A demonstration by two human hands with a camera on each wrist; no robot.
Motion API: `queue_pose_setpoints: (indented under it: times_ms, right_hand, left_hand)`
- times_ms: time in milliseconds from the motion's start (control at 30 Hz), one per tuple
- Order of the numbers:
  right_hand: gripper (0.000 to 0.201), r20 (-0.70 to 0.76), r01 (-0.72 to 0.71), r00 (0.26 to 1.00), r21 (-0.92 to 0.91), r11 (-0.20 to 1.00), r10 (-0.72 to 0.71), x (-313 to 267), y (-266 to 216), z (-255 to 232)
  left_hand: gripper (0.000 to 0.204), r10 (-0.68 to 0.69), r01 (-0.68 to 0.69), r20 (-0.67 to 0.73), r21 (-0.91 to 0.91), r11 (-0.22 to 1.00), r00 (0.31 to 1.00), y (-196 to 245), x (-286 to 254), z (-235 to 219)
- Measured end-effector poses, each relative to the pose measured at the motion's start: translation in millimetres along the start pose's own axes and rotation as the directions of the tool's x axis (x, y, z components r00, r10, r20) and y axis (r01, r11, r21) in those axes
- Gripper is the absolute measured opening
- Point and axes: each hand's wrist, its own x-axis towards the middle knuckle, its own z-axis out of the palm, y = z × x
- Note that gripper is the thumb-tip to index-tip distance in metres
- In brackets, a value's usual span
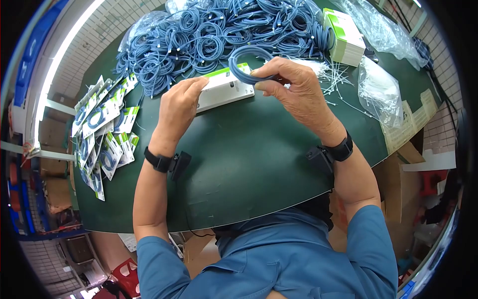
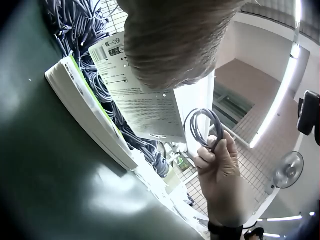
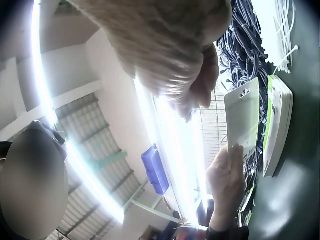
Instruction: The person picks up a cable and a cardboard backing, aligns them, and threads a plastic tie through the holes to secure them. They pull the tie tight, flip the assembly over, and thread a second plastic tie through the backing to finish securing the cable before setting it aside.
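your right hand (image 1: 298, 92) pinching 1 round, many-looped, blue-grey cable coil (image 1: 235, 68) above the green table (image 1: 234, 164), your left hand (image 1: 177, 109) gripping 1 flat white card (image 2: 142, 107), small print and barcode showing

Slate blue colours the cable coil (image 1: 237, 71) at upper centre of the head view and the cable pile (image 1: 206, 45) along the top. The tabletop (image 1: 234, 154) is dark green. White with lime green marks the packaged cables (image 1: 96, 118) at left and the card stack (image 1: 347, 47) at upper right. The packaging card (image 2: 142, 107), upper centre in the left-wrist view, is whitish with dark lines of print and a striped barcode. Zip ties (image 1: 337, 83), upper right in the head view, are white; wristbands (image 1: 342, 148), black.
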Motion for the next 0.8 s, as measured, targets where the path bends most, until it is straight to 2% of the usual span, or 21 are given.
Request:
queue_pose_setpoints:
  times_ms: [100, 167, 267, 367, 400, 533, 600, 633, 667, 700, 733, 800]
  right_hand:
    - [0.023, -0.091, 0.056, 0.994, 0.046, 0.997, -0.052, -0.5, -7.1, 2.3]
    - [0.022, -0.063, 0.072, 0.996, 0.013, 0.997, -0.071, -1.3, -11.3, 5.3]
    - [0.022, -0.001, 0.111, 0.994, -0.051, 0.993, -0.111, -5.5, -18.1, 15.5]
    - [0.02, 0.09, 0.205, 0.978, -0.204, 0.957, -0.191, -12.5, -19.6, 32.3]
    - [0.02, 0.115, 0.21, 0.975, -0.204, 0.956, -0.19, -12.8, -17.6, 32.6]
    - [0.02, 0.115, 0.219, 0.974, -0.23, 0.948, -0.197, -13.9, -5.9, 40.0]
    - [0.02, 0.037, 0.193, 0.981, -0.239, 0.952, -0.189, -15.0, 2.8, 42.3]
    - [0.02, 0.05, 0.193, 0.981, -0.2, 0.961, -0.187, -15.1, 4.9, 44.3]
    - [0.019, 0.011, 0.202, 0.979, -0.24, 0.949, -0.206, -13.8, 6.5, 43.5]
    - [0.019, -0.028, 0.207, 0.974, -0.286, 0.936, -0.224, -12.9, 7.5, 43.6]
    - [0.019, -0.021, 0.201, 0.977, -0.263, 0.944, -0.214, -13.0, 7.8, 44.7]
    - [0.019, -0.048, 0.202, 0.974, -0.25, 0.947, -0.221, -12.0, 7.6, 45.2]
  left_hand:
    - [0.018, 0.013, -0.016, 0.062, 0.046, 0.999, 0.998, 34.1, -6.9, -27.1]
    - [0.016, 0.009, -0.014, 0.088, 0.061, 0.998, 0.996, 52.7, -11.5, -34.1]
    - [0.01, -0.018, 0.031, 0.124, -0.11, 0.993, 0.992, 77.1, -20.0, -33.2]
    - [0.009, -0.096, 0.126, 0.166, -0.181, 0.975, 0.981, 85.4, -23.3, -30.0]
    - [0.008, -0.12, 0.161, 0.194, -0.209, 0.965, 0.974, 85.5, -23.9, -28.1]
    - [0.008, -0.133, 0.159, 0.109, -0.284, 0.946, 0.985, 72.0, -32.8, -16.9]
    - [0.011, -0.158, 0.127, -0.056, -0.363, 0.923, 0.986, 71.1, -34.6, -11.7]
    - [0.011, -0.186, 0.163, -0.038, -0.341, 0.926, 0.982, 69.6, -33.2, -13.2]
    - [0.014, -0.127, 0.055, -0.206, -0.326, 0.944, 0.97, 68.4, -29.0, -15.6]
    - [0.018, -0.059, -0.056, -0.369, -0.293, 0.954, 0.928, 69.7, -27.4, -18.7]
    - [0.018, -0.074, -0.033, -0.353, -0.288, 0.957, 0.933, 76.3, -29.6, -23.8]
    - [0.014, -0.356, 0.209, -0.16, -0.567, 0.797, 0.921, 96.3, -34.1, -35.3]
